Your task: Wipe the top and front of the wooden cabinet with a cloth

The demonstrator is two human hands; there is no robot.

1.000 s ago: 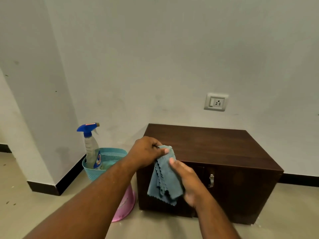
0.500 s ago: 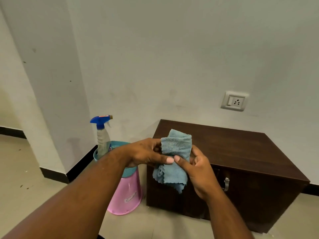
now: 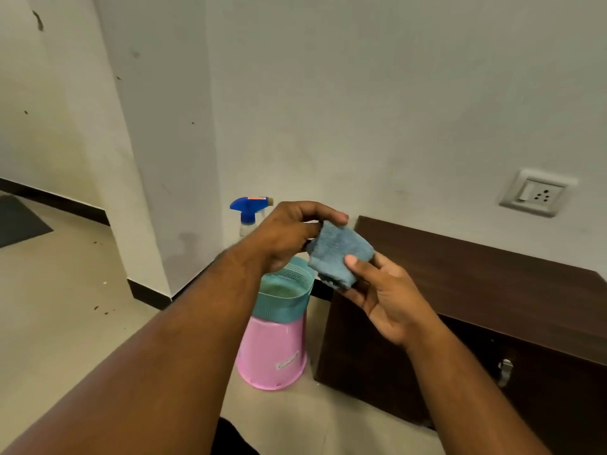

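A low dark wooden cabinet (image 3: 476,280) stands against the wall at the right, with a metal handle (image 3: 505,372) on its front. In front of its left top corner I hold a folded blue cloth (image 3: 340,254) in the air with both hands. My left hand (image 3: 289,238) pinches the cloth's upper left edge. My right hand (image 3: 381,297) supports it from below, thumb pressed on its top. The cloth does not touch the cabinet.
A teal perforated basket (image 3: 285,300) sits on an upturned pink bucket (image 3: 272,353) just left of the cabinet. A spray bottle with a blue trigger head (image 3: 251,208) stands behind it. A wall socket (image 3: 537,193) is above the cabinet. A wall corner juts out at left.
The hanging cloth has been folded into a compact pad between both hands. The view has swung left, so the cabinet sits farther right.
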